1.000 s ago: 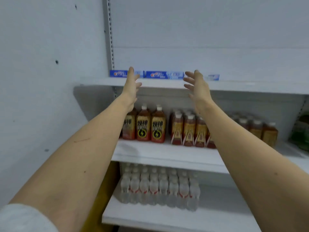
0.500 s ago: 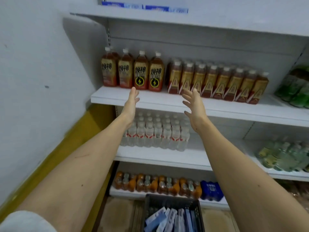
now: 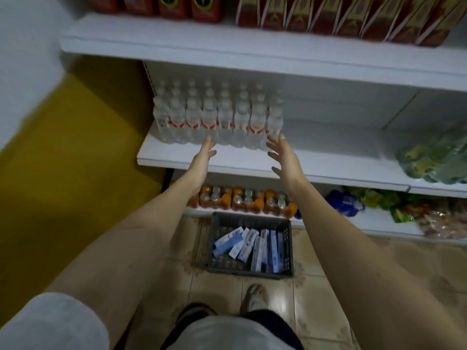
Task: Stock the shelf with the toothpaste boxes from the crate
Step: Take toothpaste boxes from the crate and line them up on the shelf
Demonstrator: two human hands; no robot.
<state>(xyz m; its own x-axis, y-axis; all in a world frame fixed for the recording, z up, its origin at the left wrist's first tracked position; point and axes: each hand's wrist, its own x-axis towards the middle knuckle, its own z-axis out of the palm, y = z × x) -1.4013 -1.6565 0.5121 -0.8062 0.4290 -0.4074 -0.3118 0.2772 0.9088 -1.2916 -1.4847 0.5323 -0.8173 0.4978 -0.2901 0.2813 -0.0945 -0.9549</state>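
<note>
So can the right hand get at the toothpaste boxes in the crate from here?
Probably yes: the right hand is open and empty, the crate on the floor is open-topped, and nothing covers the toothpaste boxes. It must come down from shelf height first.

Top edge slices the brown drink bottles off at the labels, caps gone. The green bottles run out past the right edge, smeared by blur. Print on the toothpaste boxes in the crate: too small to read.

A small shop: white shelves carry rows of water bottles, tea bottles and snack bags, above a tiled floor.
</note>
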